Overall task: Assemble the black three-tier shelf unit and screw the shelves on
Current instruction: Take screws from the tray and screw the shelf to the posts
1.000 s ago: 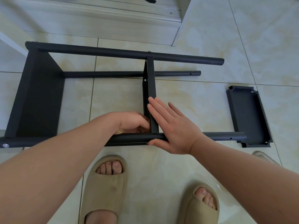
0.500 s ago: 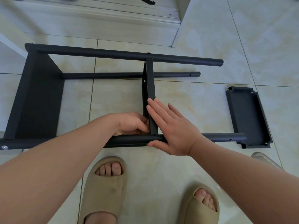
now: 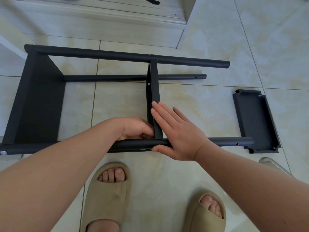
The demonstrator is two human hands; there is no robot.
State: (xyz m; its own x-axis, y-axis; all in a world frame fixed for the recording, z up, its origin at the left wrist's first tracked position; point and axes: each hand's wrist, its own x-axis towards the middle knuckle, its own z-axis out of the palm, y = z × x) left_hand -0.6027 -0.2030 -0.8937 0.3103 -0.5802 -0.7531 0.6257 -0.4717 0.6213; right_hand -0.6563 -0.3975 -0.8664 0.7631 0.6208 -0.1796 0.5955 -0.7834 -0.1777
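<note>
Shelf unit (image 3: 117,55) on its side on tiled floor (image 3: 200,106) | right hand (image 3: 177,131) flat, fingers straight against middle shelf (image 3: 154,91), thumb under near tube (image 3: 225,141) | left hand (image 3: 136,128) curled at that shelf's joint, grasp cannot tell | loose shelf (image 3: 255,119) on floor at right

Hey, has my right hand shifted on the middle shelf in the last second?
No. The right hand lies flat against the middle shelf, fingertips at the same spot on it, thumb beside the near pole as before.
</note>
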